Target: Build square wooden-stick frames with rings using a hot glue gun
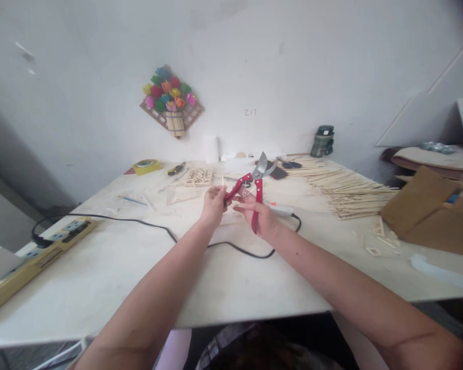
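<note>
Red-handled pruning shears (258,185) stand with their blades apart, pointing up and away. My right hand (260,213) is closed on them, with the right handle across its palm. The left handle reaches over to my left hand (215,203), whose fingers are pinched together beside it. A short pale wooden stick (223,181) pokes up from the left fingertips; its lower end is hidden. Under the right hand lies a white-handled corded tool (281,211), partly covered. Behind my left hand is a lattice panel of small sticks (199,177).
Many thin wooden sticks (347,192) spread at the right beside a cardboard box (432,210). A black cord (231,243) crosses the white table to a yellow power strip (57,246). Yellow tape (145,166), a screwdriver (176,168) and black scissors (292,165) lie farther back.
</note>
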### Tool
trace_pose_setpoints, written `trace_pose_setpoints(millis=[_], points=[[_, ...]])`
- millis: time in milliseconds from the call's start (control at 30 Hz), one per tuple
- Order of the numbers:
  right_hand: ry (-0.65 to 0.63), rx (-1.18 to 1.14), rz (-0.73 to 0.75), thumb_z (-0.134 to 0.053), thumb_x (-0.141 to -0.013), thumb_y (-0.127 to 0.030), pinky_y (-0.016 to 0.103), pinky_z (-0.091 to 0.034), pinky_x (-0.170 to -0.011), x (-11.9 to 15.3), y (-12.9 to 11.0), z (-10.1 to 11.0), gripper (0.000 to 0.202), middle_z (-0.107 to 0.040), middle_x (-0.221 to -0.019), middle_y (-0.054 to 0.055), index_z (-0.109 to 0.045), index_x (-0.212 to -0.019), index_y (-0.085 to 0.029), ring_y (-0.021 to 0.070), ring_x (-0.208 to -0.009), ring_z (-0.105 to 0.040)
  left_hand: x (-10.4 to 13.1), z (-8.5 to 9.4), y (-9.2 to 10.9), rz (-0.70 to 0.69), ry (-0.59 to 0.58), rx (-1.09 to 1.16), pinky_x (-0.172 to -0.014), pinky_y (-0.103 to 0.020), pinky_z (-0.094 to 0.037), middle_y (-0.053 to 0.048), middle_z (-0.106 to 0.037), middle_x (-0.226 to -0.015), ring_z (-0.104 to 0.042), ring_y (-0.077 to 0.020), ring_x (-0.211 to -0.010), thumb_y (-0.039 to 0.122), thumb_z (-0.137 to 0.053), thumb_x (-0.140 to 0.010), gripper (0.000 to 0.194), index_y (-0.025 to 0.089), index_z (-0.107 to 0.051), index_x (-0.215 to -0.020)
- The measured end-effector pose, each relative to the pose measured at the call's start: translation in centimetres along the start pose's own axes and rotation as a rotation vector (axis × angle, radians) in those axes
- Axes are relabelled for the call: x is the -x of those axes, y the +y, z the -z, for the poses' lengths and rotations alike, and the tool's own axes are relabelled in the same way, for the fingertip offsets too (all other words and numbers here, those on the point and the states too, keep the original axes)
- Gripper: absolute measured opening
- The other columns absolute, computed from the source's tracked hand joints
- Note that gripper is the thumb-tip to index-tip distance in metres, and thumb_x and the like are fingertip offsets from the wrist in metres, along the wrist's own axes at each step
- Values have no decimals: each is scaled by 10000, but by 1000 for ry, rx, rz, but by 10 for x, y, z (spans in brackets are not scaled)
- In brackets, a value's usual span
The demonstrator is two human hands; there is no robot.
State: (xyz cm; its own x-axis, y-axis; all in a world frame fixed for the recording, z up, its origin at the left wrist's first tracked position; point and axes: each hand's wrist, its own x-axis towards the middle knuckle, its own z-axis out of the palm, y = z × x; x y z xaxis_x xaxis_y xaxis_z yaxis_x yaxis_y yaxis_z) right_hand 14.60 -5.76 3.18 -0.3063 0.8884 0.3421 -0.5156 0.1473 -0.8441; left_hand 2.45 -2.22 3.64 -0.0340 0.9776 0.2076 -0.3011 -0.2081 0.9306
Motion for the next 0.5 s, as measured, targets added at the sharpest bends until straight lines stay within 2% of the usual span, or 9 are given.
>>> trace_pose_setpoints(millis=[267,433,500], points=[[2,76,25,-465,-517,-127,360,-358,-884,-2,-2,-4,487,-598,-1000,9,-567,-979,-238,197,-1005,-487,-2,-1,-4,-28,-41,-30,-306,-136,-198,24,-518,-499,-412,-50,-352,398,-574,-695,275,165,-432,-721],[6,241,92,-449,-491,-154,363,-418,-778,-5,-24,-5,479,-590,-917,14,-535,-956,-233,203,-881,-524,-4,-1,-1,-107,-57,-29,-389,-186,-395,24,-558,-532,-514,-91,-409,432,-590,-690,327,175,-400,-761],[125,456,149,-466,-503,-150,355,-420,-757,-7,-34,2,476,-574,-927,19,-515,-971,-223,200,-865,-521,-5,3,0,-117,-59,-31,-459,-221,-454,16,-578,-546,-550,-105,-449,431,-596,-692,336,174,-395,-768]])
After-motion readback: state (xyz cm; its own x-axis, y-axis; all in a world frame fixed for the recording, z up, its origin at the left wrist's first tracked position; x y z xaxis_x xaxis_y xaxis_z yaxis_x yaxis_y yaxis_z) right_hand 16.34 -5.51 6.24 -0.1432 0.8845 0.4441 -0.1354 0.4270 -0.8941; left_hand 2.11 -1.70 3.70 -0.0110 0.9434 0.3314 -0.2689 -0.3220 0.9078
